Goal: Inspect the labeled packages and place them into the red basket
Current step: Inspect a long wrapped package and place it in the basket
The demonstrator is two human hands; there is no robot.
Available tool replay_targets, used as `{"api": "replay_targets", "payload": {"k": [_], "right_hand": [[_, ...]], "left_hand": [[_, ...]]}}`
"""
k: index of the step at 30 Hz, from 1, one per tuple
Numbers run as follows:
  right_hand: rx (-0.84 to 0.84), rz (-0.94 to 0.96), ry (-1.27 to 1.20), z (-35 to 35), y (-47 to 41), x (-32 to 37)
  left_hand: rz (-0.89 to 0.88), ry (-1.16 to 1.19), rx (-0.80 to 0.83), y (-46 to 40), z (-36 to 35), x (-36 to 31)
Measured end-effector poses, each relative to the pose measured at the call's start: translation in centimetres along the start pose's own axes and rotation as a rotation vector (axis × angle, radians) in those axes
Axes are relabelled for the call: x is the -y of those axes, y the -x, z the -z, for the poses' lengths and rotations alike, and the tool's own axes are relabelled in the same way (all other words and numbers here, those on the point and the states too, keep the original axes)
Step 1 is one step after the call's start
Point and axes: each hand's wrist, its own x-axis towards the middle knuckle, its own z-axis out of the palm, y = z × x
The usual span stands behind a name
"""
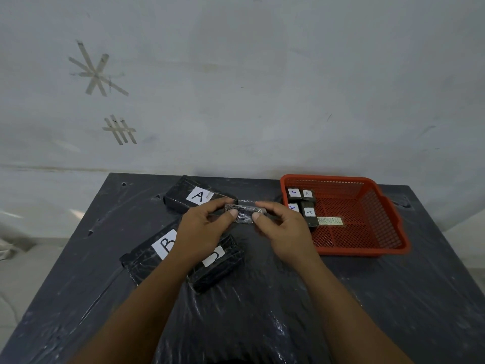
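Both hands hold up one small black package wrapped in shiny plastic, above the table's middle. My left hand pinches its left end and my right hand pinches its right end. No label shows on the side facing me. The red basket stands at the right rear, with several small black packages marked A in its left part and a strip reading ABNORMAL on its floor.
Three larger black boxes lie on the dark table: one marked A at the rear, one marked B at the left, one marked C partly under my left wrist. A grey wall rises behind.
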Motion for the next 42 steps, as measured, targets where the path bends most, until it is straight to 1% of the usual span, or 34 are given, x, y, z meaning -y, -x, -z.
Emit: {"api": "replay_targets", "payload": {"k": [4, 8, 11, 14, 15, 18, 20, 24, 27, 31, 36, 39, 42], "right_hand": [[-0.022, 0.007, -0.002, -0.4, 0.2, 0.0], [0.005, 0.015, 0.026, -0.2, 0.1, -0.2], [0.021, 0.035, -0.011, -0.1, 0.1, -0.2], [0.04, 0.061, -0.046, -0.1, 0.3, -0.3], [0.059, 0.065, -0.063, -0.2, 0.4, -0.4], [0.118, 0.072, -0.103, -0.3, 0.7, -0.7], [0.141, 0.062, -0.103, -0.4, 0.9, -0.9], [0.165, 0.035, -0.094, -0.2, 0.9, -1.2], [0.173, -0.047, -0.152, 0.1, 0.9, -0.8], [0.065, -0.106, -0.114, 0.4, 0.3, -0.7], [-0.066, -0.141, -0.106, 0.4, -0.5, -0.4], [-0.05, -0.143, -0.113, 0.4, -0.9, -0.4], [-0.008, -0.148, -0.149, 0.5, -0.9, -0.5]], "left_hand": [[-0.051, -0.037, -0.013, 0.2, -0.1, -0.3], [0.012, 0.051, -0.016, 0.0, 0.0, -0.1], [0.093, 0.228, 0.002, -0.1, 0.0, -0.5], [0.232, 0.315, -0.065, -0.8, -0.1, -0.5], [0.29, 0.343, -0.064, -1.1, 0.0, -0.4], [0.458, 0.459, 0.003, -2.1, 0.3, -0.4], [0.496, 0.484, 0.023, -2.3, 0.3, -0.4], [0.491, 0.465, 0.024, -2.5, 0.3, -0.1], [0.458, 0.461, 0.067, -2.2, 0.4, 0.1], [0.392, 0.432, 0.14, -1.5, 0.1, 0.3], [0.372, 0.391, 0.22, -1.1, 0.0, 1.3], [0.332, 0.323, 0.289, -0.7, -0.1, 1.8], [0.3, 0.274, 0.311, -0.6, -0.3, 1.9]]}}
